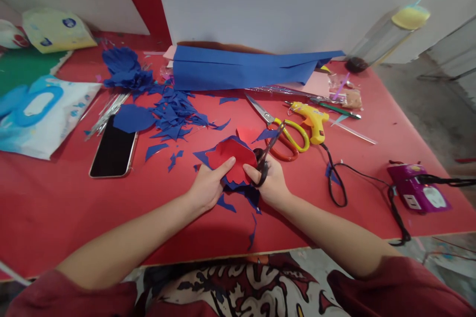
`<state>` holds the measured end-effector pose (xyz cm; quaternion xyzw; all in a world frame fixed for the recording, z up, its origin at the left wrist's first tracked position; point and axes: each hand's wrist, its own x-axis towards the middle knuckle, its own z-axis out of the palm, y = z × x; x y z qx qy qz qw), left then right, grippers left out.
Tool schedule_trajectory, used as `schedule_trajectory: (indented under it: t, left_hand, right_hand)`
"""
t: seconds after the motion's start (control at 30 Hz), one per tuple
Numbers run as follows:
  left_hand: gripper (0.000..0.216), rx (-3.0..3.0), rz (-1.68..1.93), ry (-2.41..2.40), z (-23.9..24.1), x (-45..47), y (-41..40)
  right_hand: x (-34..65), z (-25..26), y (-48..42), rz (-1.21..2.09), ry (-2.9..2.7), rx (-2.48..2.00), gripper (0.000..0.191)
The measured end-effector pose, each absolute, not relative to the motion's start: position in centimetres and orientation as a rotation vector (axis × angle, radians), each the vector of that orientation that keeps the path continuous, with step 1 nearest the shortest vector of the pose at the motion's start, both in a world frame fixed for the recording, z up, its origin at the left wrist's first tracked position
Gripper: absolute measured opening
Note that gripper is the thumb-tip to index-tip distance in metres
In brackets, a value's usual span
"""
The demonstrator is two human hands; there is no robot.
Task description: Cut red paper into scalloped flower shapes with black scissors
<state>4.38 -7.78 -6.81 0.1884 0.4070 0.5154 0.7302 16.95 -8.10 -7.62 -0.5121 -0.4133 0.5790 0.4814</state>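
My left hand (208, 184) is closed on a red paper cutout (231, 154) with a wavy edge, its thumb pressed on top. Dark blue paper (238, 189) shows under and around the cutout. On the other side, my right hand (273, 181) pinches the same cutout with its thumb. Black-handled scissors (263, 172) hang on that hand too, their blades pointing up and away from the paper. Just beyond lies a smaller red paper piece (248, 134). Blue scraps (226, 203) are scattered near both hands.
Larger scissors (284, 131) and a yellow glue gun (310, 117) lie beyond my right hand. A purple power socket (420, 190) with black cords stands at right. To the left are a phone (111, 153), a blue scrap pile (173, 108) and a wipes pack (55, 108). Folded blue paper (241, 69) lies behind.
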Motion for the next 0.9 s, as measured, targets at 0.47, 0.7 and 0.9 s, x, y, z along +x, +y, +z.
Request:
schedule_trajectory:
  t: [0.47,0.7,0.9]
  left_hand:
    - [0.019,0.498,1.297,1.035,-6.4,4.0,-7.5]
    - [0.022,0.785,1.201,1.112,-6.0,1.8,-5.8]
    - [0.023,0.841,1.183,1.172,-4.7,-0.3,-3.2]
  right_hand:
    - [17.0,-7.2,-8.4,1.575,-0.952,-1.181,0.038]
    - [16.8,-7.4,-8.5,1.841,-0.853,-1.014,0.042]
    - [17.2,-7.9,-8.6,2.197,-0.673,-0.752,0.043]
